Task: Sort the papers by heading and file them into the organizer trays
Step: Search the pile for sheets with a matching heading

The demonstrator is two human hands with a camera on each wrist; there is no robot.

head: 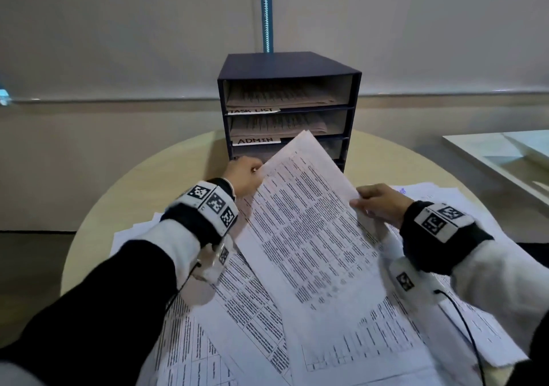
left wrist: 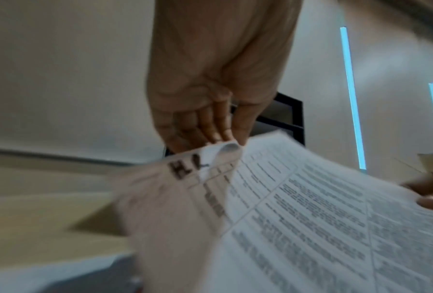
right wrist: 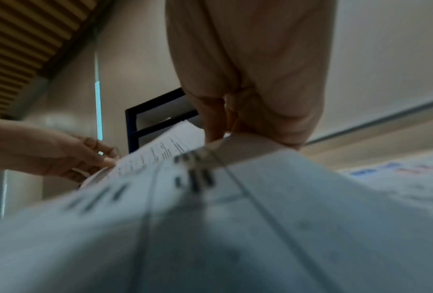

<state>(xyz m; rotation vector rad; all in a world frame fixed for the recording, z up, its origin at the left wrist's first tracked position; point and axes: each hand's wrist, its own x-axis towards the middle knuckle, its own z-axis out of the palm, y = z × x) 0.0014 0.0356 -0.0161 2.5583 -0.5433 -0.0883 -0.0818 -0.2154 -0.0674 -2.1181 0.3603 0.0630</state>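
Observation:
Both hands hold one printed sheet [head: 303, 222] tilted up above the table in front of the organizer [head: 289, 67]. My left hand [head: 245, 174] pinches its upper left corner, which curls over in the left wrist view [left wrist: 225, 150] beside a handwritten heading that starts with H. My right hand [head: 377, 204] pinches the sheet's right edge [right wrist: 175, 142]. The dark blue organizer has stacked trays; the top one is labelled TASK LIST [head: 252, 110], the second ADMIN [head: 255, 140], and both hold papers. The lower trays are partly hidden behind the sheet.
Several loose printed sheets [head: 237, 326] lie overlapping across the near half of the round wooden table [head: 142, 177]. A white table or shelf [head: 505, 160] stands to the right. A wall with a blue strip [head: 266, 11] rises behind the organizer.

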